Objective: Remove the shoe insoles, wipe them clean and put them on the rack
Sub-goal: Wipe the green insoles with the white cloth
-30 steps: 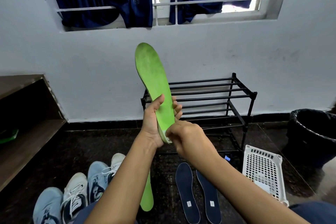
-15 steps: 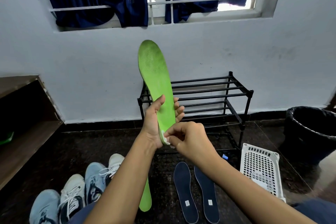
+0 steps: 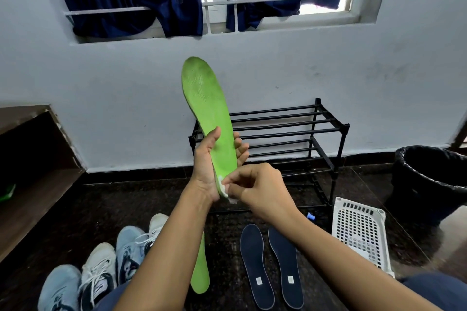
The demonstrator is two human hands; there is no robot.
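Lower right, a white mesh basket holds something pale; the black bin beside it hides its contents. Two green insoles, two navy insoles on the floor, four shoes lower left. At centre the left hand grips one green insole upright near its heel, before the rack; the right hand pinches a white wipe against that heel; the other green insole lies below
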